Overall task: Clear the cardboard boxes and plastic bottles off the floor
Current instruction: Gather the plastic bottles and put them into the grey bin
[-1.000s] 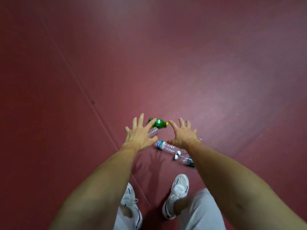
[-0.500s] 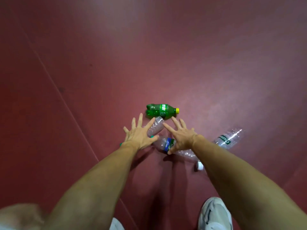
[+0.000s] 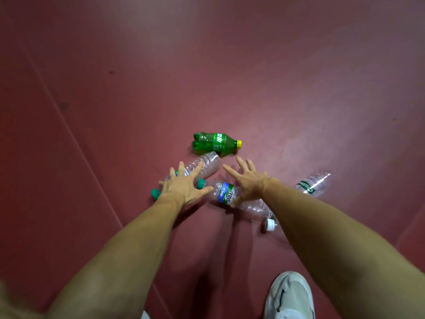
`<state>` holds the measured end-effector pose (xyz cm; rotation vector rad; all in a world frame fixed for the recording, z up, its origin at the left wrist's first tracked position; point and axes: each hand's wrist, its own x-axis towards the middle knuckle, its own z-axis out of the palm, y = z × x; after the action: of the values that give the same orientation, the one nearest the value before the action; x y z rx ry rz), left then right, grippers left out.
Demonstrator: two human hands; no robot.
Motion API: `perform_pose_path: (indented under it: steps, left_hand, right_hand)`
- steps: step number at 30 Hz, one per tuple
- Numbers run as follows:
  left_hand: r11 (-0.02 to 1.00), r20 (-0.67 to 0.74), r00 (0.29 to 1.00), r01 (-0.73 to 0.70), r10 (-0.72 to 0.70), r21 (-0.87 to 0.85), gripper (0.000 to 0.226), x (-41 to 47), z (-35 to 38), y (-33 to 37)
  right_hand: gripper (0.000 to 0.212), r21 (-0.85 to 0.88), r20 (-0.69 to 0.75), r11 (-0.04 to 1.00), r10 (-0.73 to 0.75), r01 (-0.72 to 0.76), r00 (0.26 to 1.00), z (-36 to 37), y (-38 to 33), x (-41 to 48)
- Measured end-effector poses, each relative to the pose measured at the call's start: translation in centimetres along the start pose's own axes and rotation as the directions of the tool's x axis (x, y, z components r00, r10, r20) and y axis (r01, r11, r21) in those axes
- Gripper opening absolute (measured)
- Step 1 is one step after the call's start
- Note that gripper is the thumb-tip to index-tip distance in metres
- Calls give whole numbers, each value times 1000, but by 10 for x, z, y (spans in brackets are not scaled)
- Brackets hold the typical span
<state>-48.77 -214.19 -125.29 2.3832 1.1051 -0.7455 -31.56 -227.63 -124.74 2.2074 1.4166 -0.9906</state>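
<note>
While both bare forearms stretch forward and down, a white shoe [image 3: 289, 295] stands on the smooth dark-red floor [image 3: 115, 65], nearer the person than the blue-labelled bottle [image 3: 226, 193]. Just right of that bottle's base and nearer, a white-capped bottle [image 3: 269, 224] of clear plastic lies mostly hidden under the right forearm. The right hand [image 3: 249, 180] is released, fingers straight and fanned, palm down over the blue-labelled bottle's middle; whether it touches cannot be told. That bottle is clear and crumpled and lies on its side, its teal cap pointing left. The left hand [image 3: 184, 187], likewise released with spread fingers, sits just left of it, over a ribbed clear bottle [image 3: 208, 165] that lies slantwise, its teal cap beside the wrist. Right of the blue-labelled bottle, beyond the right forearm, a clear green-labelled bottle [image 3: 317, 183] lies on its side. Farthest, beyond the blue-labelled bottle and both sets of fingertips, a glossy green bottle [image 3: 216, 143] with a yellow cap lies sideways, right beside the ribbed bottle's base.
</note>
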Motion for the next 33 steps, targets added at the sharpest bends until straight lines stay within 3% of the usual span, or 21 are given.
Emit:
perform_pose_path:
  steps: [7,14,20,23,27,33]
  left_hand:
    - [1000,18,1000,-9,9,20,93,3,-3,-5]
    - [997,68,997,-39,35,60,97,5,-7,-8]
    - [994,84,995,-56,48,97,96,5,-8,-9]
    - [988,90,994,-74,62,138,95,3,-10,-9]
    - [986,93,994,-78,65,148,93,0,-13,-10]
    - [988,108,993,-71,56,136,92,-4,-15,-11]
  right_hand:
    - [114,64,-97,998,9,-3,995,-10,12,11]
    - [67,94,-232,995,67,-46,970,-14,17,7]
    - [75,203,-267,946,301,-252,916,-11,8,7]
    - [73,288,-241,915,356,-284,903,-14,5,5]
    - [73,285,-159,928,293,-240,943,-10,-3,3]
    - [62,73,-143,986,159,-150,977,-9,-16,8]
